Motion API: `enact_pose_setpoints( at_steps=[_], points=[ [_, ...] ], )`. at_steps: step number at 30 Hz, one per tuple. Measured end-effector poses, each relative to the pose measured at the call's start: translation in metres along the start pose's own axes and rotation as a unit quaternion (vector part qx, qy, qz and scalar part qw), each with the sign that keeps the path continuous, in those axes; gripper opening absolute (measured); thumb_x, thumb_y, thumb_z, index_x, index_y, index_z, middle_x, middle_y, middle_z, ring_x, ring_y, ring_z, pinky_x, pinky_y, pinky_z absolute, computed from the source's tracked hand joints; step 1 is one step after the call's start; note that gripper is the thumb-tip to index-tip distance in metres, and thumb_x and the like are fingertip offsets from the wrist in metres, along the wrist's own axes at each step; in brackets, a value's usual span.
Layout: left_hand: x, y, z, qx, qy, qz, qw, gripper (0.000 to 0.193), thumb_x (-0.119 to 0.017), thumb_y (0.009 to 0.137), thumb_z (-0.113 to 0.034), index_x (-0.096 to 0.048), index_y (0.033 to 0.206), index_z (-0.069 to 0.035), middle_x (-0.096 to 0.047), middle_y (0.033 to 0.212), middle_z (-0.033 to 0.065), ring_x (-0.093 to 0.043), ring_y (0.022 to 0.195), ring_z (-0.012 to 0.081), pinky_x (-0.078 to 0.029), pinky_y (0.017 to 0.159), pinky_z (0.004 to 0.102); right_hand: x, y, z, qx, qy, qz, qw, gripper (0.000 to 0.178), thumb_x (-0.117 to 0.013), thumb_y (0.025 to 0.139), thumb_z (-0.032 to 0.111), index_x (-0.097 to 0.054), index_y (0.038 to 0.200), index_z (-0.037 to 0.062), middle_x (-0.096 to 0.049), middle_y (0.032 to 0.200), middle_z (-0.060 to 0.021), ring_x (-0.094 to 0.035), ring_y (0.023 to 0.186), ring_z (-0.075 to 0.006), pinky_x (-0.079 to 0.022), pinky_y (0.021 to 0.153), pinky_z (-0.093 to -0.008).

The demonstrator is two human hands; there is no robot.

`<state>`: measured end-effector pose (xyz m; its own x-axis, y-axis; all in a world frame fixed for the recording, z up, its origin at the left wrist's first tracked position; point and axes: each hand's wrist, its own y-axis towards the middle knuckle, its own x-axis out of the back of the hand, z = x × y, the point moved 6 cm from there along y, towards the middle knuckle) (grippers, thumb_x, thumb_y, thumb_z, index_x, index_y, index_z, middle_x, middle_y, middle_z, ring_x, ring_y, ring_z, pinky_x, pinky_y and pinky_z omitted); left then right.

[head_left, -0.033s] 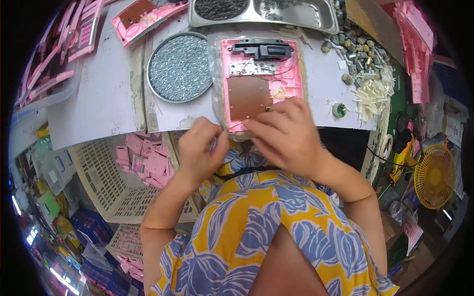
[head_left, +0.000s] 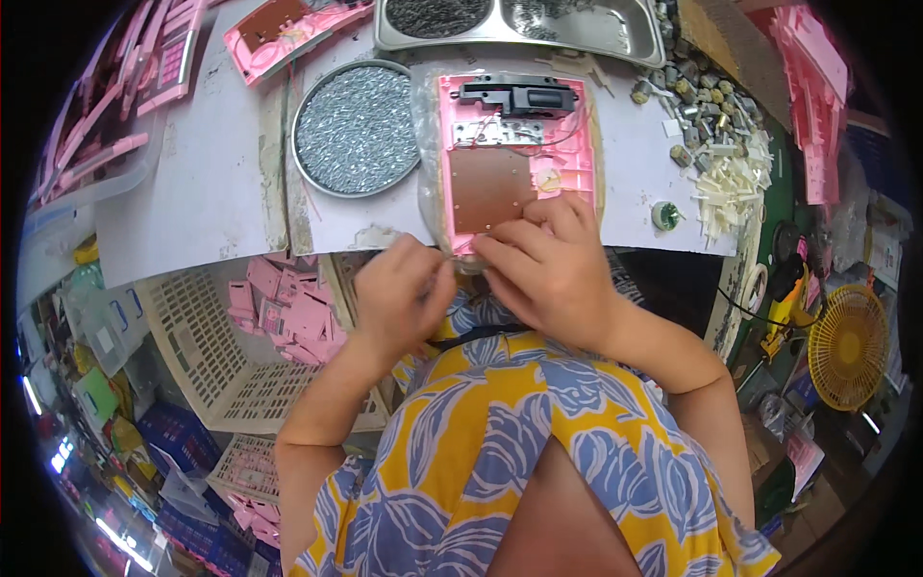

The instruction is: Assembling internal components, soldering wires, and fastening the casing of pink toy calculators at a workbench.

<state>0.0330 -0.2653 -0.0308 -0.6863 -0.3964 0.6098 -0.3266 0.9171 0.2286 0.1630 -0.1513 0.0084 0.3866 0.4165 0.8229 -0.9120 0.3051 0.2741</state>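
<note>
In front of me a pink plastic casing lies open on a pad wrapped in clear film. It holds a brown circuit board, a black plastic module, a metal strip and thin wires. My left hand is closed at the table's front edge, beside the casing's near left corner. My right hand rests over the casing's near right part, fingers bent and fingertips pressed together at the near edge. Whatever the fingertips of either hand pinch is too small or hidden to name.
A round tray of small metal pins stands left of the casing. Beyond is a divided steel tray. Small metal cylinders, white plastic pieces and a green-white spool lie right. A crate of pink parts sits below left.
My left hand has shifted slightly right and toward me, its fingertips now lower beside the casing's corner. My right hand stays almost in place. The whole view has moved a little.
</note>
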Motion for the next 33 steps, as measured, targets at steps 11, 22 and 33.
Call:
enact_pose_setpoints(
  at_steps=[11,22,33],
  points=[
    [0.015,0.017,-0.013,-0.057,-0.032,0.178,0.982,0.024,-0.074,0.083,-0.013,-0.065,0.105,-0.007,-0.062,0.09,0.0109,-0.064,0.079,0.0333,-0.052,0.067,0.0425,-0.022,0.005,0.008,-0.033,-0.067,-0.032,0.997,0.02,-0.078,0.075,0.025,-0.065,0.086,0.0143,-0.057,0.09,-0.0014,-0.053,0.093,-0.0246,-0.036,0.087,-0.0479],
    [0.013,0.037,0.001,-0.214,-0.027,0.13,0.968,0.022,-0.08,0.08,-0.018,-0.073,0.1,-0.011,-0.055,0.077,0.0076,-0.058,0.066,0.0259,-0.046,0.057,0.0386,0.061,0.167,-0.005,0.047,0.111,-0.184,0.976,0.012,-0.072,0.082,0.016,-0.067,0.089,0.0077,-0.065,0.08,-0.0085,-0.06,0.077,-0.0302,-0.047,0.073,-0.0427],
    [0.009,0.045,-0.001,-0.19,-0.064,0.161,0.966,0.02,-0.077,0.084,-0.022,-0.073,0.101,-0.012,-0.055,0.081,0.0064,-0.059,0.068,0.0263,-0.046,0.058,0.0389,0.119,0.416,-0.227,-0.042,-0.341,-0.343,0.874,0.02,-0.068,0.087,0.02,-0.075,0.106,0.0166,-0.071,0.114,-0.001,-0.063,0.107,-0.0275,-0.055,0.089,-0.0426]
  ],
)
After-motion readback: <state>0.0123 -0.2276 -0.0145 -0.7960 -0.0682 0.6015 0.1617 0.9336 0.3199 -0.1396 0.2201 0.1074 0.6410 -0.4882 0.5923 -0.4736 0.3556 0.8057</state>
